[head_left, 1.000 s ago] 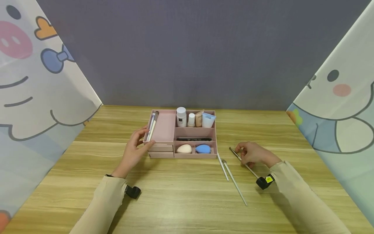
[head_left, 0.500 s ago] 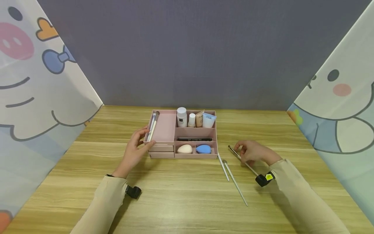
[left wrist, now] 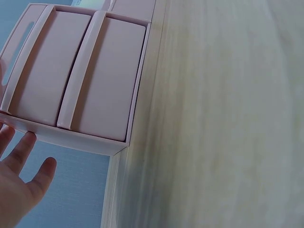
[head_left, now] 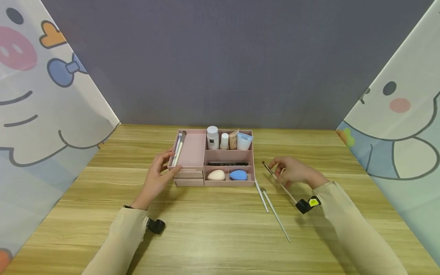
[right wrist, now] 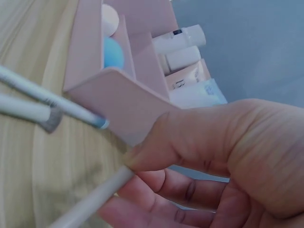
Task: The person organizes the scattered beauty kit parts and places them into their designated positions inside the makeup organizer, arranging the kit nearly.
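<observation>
A pink makeup organizer (head_left: 229,156) stands on the wooden table. My left hand (head_left: 159,177) rests at its left front corner, thumb on the front edge and fingers against the side; in the left wrist view the spread fingers (left wrist: 42,178) reach the side wall beside two drawers (left wrist: 107,76). Between right thumb and fingers, my right hand (head_left: 292,170) pinches a makeup brush (head_left: 288,193) by its pale handle, dark tip pointing toward the organizer. Two white brushes (head_left: 276,217) lie on the table between the organizer and that hand. Two more brushes (head_left: 180,149) lie in the organizer's top left tray.
The organizer's right side holds a white bottle (head_left: 212,138), a smaller bottle (head_left: 224,141), two tubes (head_left: 244,141), a black pen-like stick (head_left: 228,164), a cream sponge (head_left: 216,175) and a blue sponge (head_left: 238,175). A grey panel (head_left: 220,65) rises behind the table.
My right hand has moved up and left with the brush, closer to the organizer's right side. The left hand stays at the organizer's corner.
</observation>
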`<state>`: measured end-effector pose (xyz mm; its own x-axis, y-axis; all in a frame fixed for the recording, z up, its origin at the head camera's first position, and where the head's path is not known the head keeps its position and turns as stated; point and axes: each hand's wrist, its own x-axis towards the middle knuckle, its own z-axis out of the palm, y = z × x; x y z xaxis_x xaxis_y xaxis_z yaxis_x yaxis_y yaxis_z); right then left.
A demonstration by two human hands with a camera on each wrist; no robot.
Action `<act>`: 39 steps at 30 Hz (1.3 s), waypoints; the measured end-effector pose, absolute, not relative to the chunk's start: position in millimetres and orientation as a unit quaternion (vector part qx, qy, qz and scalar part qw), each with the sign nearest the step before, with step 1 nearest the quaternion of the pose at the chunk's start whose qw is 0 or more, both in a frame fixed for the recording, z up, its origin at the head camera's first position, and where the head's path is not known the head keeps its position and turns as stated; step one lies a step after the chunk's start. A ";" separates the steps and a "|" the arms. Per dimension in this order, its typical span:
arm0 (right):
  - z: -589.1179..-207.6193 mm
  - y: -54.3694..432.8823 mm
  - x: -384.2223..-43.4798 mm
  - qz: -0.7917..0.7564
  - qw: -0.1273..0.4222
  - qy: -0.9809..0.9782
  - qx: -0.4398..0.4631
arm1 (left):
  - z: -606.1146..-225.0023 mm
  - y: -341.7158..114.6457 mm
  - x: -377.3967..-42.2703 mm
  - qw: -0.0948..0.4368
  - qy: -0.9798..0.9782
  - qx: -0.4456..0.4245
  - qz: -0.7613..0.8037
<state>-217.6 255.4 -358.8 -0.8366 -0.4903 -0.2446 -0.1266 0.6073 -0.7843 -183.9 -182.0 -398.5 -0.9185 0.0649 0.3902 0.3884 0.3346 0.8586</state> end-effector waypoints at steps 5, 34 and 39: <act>-350.3 249.1 -218.0 -0.419 0.219 0.861 -0.189 | -398.2 -181.5 -184.4 0.141 -0.804 -0.141 -0.560; -320.2 180.0 -234.2 -0.464 0.196 0.833 -0.230 | -399.1 -181.0 -183.5 0.143 -0.806 -0.139 -0.557; -313.9 168.4 -235.5 -0.476 0.196 0.825 -0.233 | -399.4 -181.1 -183.7 0.145 -0.805 -0.139 -0.558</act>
